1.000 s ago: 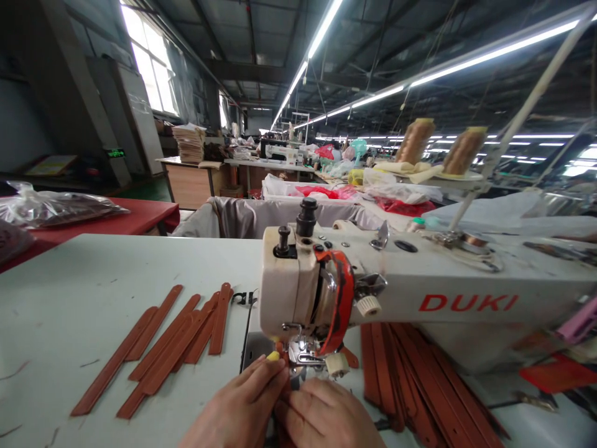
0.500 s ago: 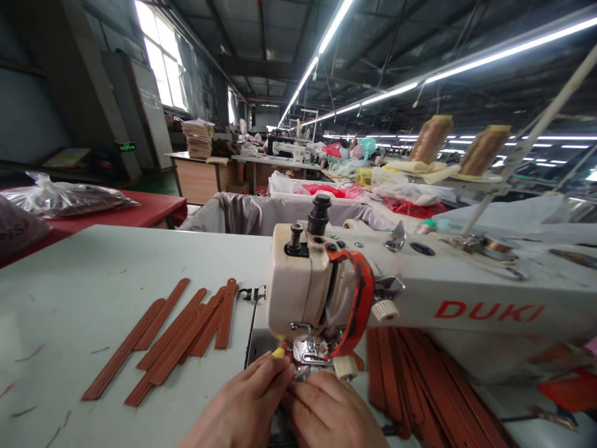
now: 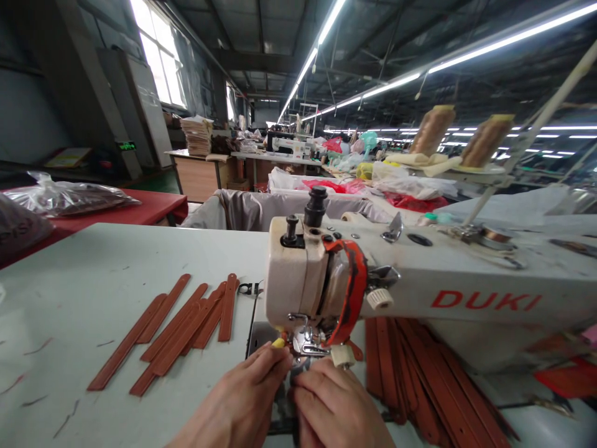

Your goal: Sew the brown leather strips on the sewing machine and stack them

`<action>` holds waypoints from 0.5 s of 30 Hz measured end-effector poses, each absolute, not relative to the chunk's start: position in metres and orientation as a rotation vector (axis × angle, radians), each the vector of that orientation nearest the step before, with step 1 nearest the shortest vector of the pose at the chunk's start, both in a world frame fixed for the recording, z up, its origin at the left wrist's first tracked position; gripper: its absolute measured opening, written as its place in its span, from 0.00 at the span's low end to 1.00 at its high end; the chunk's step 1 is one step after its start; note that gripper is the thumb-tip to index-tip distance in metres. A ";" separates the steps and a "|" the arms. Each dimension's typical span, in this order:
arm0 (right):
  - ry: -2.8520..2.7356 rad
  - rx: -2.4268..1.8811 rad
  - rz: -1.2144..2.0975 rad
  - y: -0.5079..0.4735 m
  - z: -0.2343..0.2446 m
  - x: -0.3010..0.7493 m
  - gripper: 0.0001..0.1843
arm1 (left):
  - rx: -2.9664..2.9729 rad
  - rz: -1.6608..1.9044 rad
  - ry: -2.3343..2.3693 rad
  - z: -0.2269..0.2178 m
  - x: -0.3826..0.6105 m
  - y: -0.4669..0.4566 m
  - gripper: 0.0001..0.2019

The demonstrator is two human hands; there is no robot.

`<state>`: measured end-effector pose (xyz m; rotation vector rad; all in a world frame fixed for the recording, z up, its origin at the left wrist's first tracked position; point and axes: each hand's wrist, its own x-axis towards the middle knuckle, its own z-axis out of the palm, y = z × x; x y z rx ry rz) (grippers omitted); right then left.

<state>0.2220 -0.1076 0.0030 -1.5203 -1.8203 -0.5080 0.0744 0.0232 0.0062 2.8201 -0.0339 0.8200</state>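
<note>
Under the needle area of the white sewing machine, a brown leather strap shows only in small parts; hands and presser foot hide the rest. My left hand is closed at the left of the foot, its fingertips pinched on the strap's edge, with a small yellow piece at a fingertip. My right hand is just in front of the presser foot, fingers curled and pressed together; what they hold is hidden. Finger-width room separates the two hands.
Several brown leather straps lie loosely on the pale table to the left. A thicker pile of straps lies under the machine arm at the right. Thread cones stand behind, and a grey cloth-lined bin is beyond the table.
My hands stay at the presser foot, with a slightly wider gap between them. The whole view has shifted a little; the loose straps lie as before.
</note>
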 end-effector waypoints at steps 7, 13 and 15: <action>-1.621 -1.952 -0.429 -0.133 0.031 0.256 0.15 | 2.791 0.784 0.118 0.028 0.078 0.042 0.20; -1.489 -2.445 -0.296 -0.124 0.039 0.283 0.10 | 2.961 0.597 0.009 0.046 0.115 0.073 0.18; -1.457 -2.441 -0.306 -0.117 0.039 0.286 0.11 | 2.986 0.564 -0.056 0.050 0.117 0.079 0.17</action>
